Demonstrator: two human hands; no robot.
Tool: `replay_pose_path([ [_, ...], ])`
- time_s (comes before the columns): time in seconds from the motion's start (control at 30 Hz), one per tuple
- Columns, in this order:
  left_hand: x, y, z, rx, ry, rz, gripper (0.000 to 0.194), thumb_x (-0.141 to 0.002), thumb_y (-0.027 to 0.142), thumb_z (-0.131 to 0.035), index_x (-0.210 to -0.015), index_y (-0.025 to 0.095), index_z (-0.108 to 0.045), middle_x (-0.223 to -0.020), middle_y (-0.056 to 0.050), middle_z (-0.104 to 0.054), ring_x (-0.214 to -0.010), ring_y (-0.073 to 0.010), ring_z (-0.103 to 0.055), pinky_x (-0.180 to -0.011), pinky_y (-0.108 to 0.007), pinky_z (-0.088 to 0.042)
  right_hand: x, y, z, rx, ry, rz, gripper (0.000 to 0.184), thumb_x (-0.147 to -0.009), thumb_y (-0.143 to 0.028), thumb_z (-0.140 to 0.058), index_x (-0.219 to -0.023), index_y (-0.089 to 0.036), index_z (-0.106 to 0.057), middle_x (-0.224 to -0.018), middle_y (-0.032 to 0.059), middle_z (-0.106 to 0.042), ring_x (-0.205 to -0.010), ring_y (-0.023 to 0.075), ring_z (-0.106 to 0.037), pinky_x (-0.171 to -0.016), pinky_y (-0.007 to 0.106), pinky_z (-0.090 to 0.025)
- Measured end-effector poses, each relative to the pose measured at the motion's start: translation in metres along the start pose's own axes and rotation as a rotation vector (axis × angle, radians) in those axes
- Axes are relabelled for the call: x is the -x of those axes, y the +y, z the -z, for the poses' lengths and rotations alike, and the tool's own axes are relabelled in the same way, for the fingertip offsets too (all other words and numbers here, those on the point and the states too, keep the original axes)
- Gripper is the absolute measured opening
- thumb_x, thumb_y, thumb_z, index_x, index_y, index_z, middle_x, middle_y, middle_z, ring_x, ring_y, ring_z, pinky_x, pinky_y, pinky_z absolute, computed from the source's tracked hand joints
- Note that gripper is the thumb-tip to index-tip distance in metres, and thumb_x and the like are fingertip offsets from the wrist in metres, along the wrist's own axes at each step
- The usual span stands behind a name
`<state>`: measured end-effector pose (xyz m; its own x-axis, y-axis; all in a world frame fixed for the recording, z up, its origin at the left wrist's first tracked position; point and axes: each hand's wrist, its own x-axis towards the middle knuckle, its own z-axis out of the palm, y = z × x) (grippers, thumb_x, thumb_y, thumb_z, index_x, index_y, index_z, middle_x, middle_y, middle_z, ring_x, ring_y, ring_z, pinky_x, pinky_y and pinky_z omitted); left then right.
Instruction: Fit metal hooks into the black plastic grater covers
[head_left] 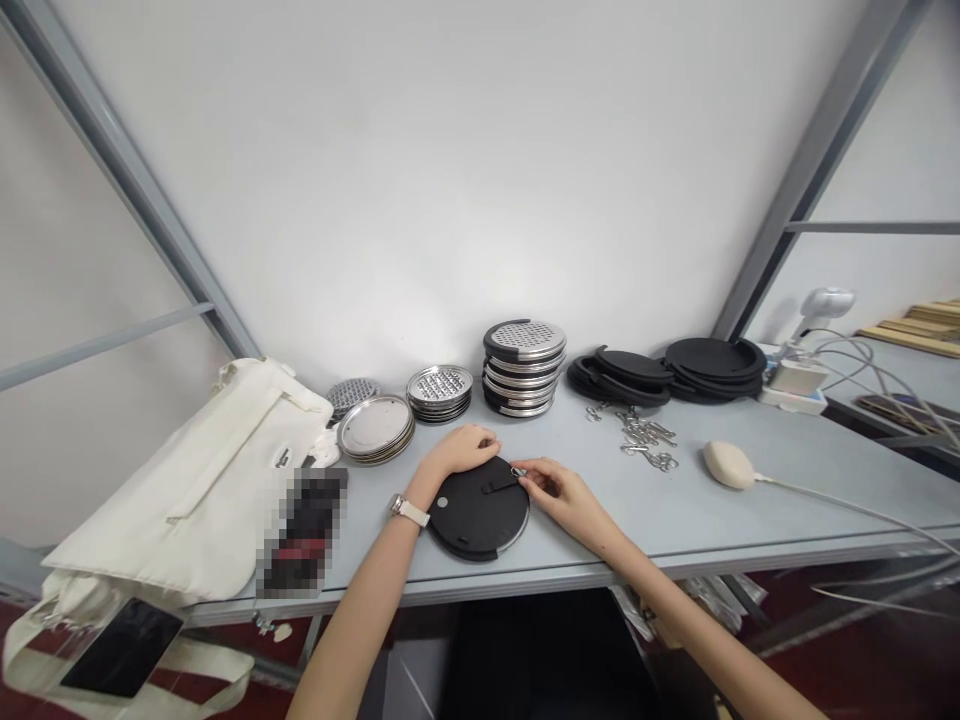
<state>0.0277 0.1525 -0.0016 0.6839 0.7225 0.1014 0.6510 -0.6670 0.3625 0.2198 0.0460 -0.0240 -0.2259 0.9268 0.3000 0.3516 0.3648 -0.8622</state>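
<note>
A round black lid (476,510) with a metal rim lies flat near the table's front edge. My left hand (461,449) rests curled on its far left rim, holding it down. My right hand (559,492) pinches a small metal hook at the lid's right rim, fingers pressed together. A watch sits on my left wrist. Loose metal hooks (643,440) lie scattered to the right, behind my right hand.
Behind the lid stand stacks of perforated metal discs (523,366), plain metal plates (375,428) and black rubber lids (670,368). A white cloth bag (202,480) covers the left end. A beige mouse (728,465) and cables lie at the right.
</note>
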Motion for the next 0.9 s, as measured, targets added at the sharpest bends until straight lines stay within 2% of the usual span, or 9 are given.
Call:
replay_pose_path([
  [0.2,0.000,-0.001,-0.001,0.003,0.010,0.003,0.033,-0.087,0.032,-0.041,-0.062,0.016,-0.053,-0.058,0.001,-0.051,-0.056,-0.0119,-0.044,-0.056,-0.025,-0.029,0.002,-0.007,-0.001,0.064,0.008,-0.007,0.028,-0.088,-0.034,-0.047,-0.105,-0.019,-0.063,-0.066,-0.0015,-0.052,-0.063,0.0143,-0.050,-0.061,0.026,-0.042],
  [0.43,0.000,-0.002,-0.001,0.012,0.007,-0.012,0.032,-0.087,0.031,-0.042,-0.061,0.016,-0.050,-0.059,0.001,-0.052,-0.056,-0.0115,-0.044,-0.057,-0.025,-0.029,0.003,-0.008,0.000,0.081,-0.013,-0.015,0.025,-0.089,-0.035,-0.046,-0.103,-0.019,-0.060,-0.065,-0.0030,-0.049,-0.062,0.0136,-0.048,-0.060,0.025,-0.039],
  [0.6,0.000,-0.002,-0.001,0.014,0.007,-0.016,0.031,-0.086,0.031,-0.042,-0.060,0.016,-0.050,-0.059,0.001,-0.053,-0.056,-0.0113,-0.044,-0.058,-0.025,-0.030,0.003,-0.006,0.001,0.099,0.019,-0.013,0.027,-0.089,-0.038,-0.046,-0.096,-0.019,-0.063,-0.061,-0.0039,-0.047,-0.059,0.0132,-0.045,-0.058,0.025,-0.037],
  [0.7,0.001,-0.002,-0.001,0.013,0.009,-0.016,0.032,-0.087,0.031,-0.041,-0.060,0.016,-0.049,-0.058,0.001,-0.052,-0.055,-0.0113,-0.044,-0.057,-0.025,-0.029,0.003,-0.002,0.001,0.062,0.062,-0.036,0.030,-0.089,-0.040,-0.047,-0.103,-0.019,-0.063,-0.065,-0.0021,-0.053,-0.062,0.0142,-0.049,-0.061,0.026,-0.040],
  [0.8,0.001,-0.002,-0.001,0.011,0.010,-0.019,0.032,-0.087,0.032,-0.042,-0.060,0.016,-0.048,-0.057,0.002,-0.050,-0.055,-0.0113,-0.044,-0.056,-0.025,-0.029,0.002,0.003,0.001,0.031,0.117,-0.047,0.033,-0.089,-0.039,-0.047,-0.110,-0.019,-0.061,-0.078,0.0020,-0.062,-0.071,0.0164,-0.056,-0.069,0.028,-0.043],
  [0.9,0.001,-0.002,-0.001,0.008,0.008,-0.018,0.033,-0.087,0.032,-0.042,-0.059,0.016,-0.048,-0.057,0.002,-0.050,-0.055,-0.0112,-0.044,-0.057,-0.025,-0.029,0.002,0.005,0.001,-0.019,0.109,-0.049,0.030,-0.089,-0.036,-0.047,-0.112,-0.021,-0.060,-0.090,0.0045,-0.067,-0.082,0.0182,-0.061,-0.078,0.030,-0.045],
])
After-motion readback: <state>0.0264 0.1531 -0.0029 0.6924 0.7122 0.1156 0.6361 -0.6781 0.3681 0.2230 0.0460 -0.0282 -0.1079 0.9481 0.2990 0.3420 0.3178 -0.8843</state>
